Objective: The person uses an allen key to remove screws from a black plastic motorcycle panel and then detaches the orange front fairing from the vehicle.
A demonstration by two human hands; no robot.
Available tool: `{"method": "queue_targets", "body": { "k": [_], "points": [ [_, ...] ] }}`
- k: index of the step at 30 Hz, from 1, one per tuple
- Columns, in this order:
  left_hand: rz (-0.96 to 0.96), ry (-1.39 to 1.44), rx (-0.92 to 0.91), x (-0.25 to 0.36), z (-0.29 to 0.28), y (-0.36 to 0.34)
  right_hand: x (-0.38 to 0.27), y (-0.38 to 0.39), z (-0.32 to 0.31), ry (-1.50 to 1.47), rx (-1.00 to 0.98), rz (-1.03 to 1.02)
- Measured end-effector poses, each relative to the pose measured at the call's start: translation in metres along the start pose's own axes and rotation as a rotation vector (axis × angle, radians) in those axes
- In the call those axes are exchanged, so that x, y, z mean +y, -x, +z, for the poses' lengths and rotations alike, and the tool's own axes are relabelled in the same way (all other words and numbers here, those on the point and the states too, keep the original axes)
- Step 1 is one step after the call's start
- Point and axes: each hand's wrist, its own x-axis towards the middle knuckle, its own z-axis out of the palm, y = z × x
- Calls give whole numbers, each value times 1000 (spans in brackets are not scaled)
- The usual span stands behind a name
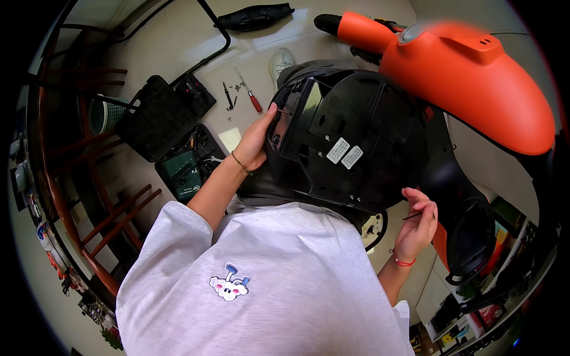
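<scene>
My left hand grips the left edge of a large black plastic housing, which rests across my lap with two white labels on its face. My right hand is just off the housing's lower right corner, fingers curled around a thin dark rod, perhaps a hex key. An orange scooter body stands beyond the housing at the upper right, with a black curved panel running down the right side.
On the tiled floor are a red screwdriver, a dark tool, small screws, an open toolbox and a black part. A mesh basket and wooden chairs line the left; shelving stands at the lower right.
</scene>
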Motion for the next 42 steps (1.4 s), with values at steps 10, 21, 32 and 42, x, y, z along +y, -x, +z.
{"method": "queue_targets", "body": {
  "k": [10,21,32,42],
  "points": [
    [280,-132,136,-7,-20,43,42,5,-6,-412,85,516],
    [961,-261,343,113,56,111,-28,-62,91,-454,-299,184],
    [1614,-1359,514,198,16,-5,46,-37,51,-272,-248,432],
    [938,-1624,667,182,-54,-199,72,-5,-11,-247,186,563]
  ]
}}
